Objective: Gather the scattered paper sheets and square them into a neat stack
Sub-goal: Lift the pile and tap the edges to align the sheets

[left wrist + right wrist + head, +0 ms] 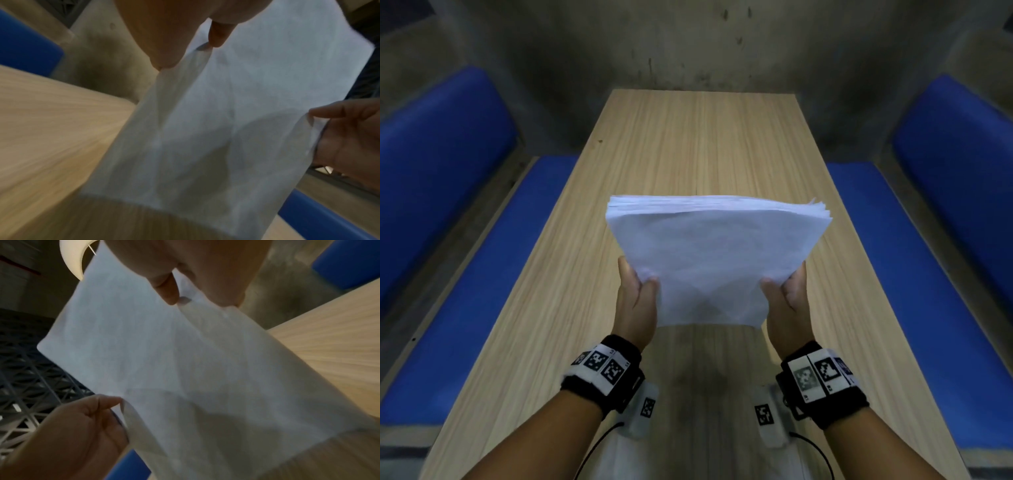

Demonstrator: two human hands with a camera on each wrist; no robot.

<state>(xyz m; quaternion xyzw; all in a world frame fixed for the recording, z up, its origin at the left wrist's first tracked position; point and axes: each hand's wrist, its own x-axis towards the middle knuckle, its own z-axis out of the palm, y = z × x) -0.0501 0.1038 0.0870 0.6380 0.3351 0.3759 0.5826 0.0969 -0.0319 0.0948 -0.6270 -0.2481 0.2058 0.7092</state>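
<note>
Bare table (698,144) beyond stack (709,253)

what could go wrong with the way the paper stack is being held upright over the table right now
Both the left hand and right hand pinch only the lower side edges of the paper stack, so the tall upper part could flop or fan out.

The top edge looks uneven near the right corner, so loose sheets might slip out.

The bottom edge seems to meet the table; a hard tap could crumple it.

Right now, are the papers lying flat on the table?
No, both hands hold the paper stack upright, its bottom edge down by the table.
</note>
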